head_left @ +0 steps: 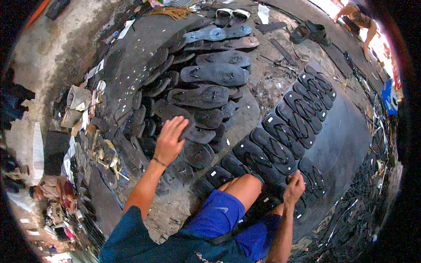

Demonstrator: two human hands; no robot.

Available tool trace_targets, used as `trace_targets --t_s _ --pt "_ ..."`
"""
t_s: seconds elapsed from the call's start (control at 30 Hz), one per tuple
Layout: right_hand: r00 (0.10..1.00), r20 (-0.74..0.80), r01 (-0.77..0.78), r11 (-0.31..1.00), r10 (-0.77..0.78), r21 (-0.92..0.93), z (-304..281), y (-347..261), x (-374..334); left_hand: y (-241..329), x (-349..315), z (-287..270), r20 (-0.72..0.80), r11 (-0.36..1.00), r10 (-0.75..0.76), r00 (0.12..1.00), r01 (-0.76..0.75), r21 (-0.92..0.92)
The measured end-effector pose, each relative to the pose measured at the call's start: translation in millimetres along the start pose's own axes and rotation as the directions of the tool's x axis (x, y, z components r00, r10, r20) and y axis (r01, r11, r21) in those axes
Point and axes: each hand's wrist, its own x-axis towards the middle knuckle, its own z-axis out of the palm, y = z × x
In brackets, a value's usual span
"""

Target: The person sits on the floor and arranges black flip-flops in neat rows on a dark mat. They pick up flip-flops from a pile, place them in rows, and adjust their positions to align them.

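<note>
1. The floor (346,144) is a dark, dusty slab that fills the view, with scraps strewn toward 3 o'clock and 9 o'clock.
2. A heap of sandal soles (206,94) spreads from the centre toward 12 o'clock, the flat black pieces overlapping loosely with no straps fitted.
3. A row of strapped sandals (285,131) runs from about 5 o'clock up toward 2 o'clock, each one lapped over the next.
4. The person's knee (245,186) and blue shorts (215,215) sit at 6 o'clock, between the 2 groups.
5. The left hand (169,140) reaches out from 7 o'clock on a straight arm, palm down, fingers spread and released; it rests on, or hovers just over, the near edge of the heap, gripping nothing that I can see.
6. The right hand (294,187) sits at 4 o'clock, wrist bent, fingers clenched over the near end of the row. It seems to pinch a strap or a small piece there, but I cannot tell which.
7. Risk, as I judge it: the soles lie loosely stacked, so a push from the open left hand could slide several out of place at once.
8. A second risk: the row is tightly lapped, so a tug from the right hand could shift its neighbours out of line.
</note>
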Motion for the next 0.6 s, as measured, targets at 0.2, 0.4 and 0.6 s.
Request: trace_targets --t_s 0.2,0.4,0.6 --pt "0.979 0.202 -0.081 0.974 0.037 0.210 26 -23 -31 58 14 -98 -0.195 0.962 -0.253 0.947 0.225 -0.154" --pt "0.741 0.606 -0.193 0.772 -0.289 0.605 -2 -78 -47 137 28 -112 0.085 0.598 -0.357 0.930 0.297 -0.744" --pt "0.748 0.660 -0.268 0.877 -0.071 0.398 -93 -39 -44 206 60 34 0.579 -0.229 -0.253 0.775 0.534 -0.814"
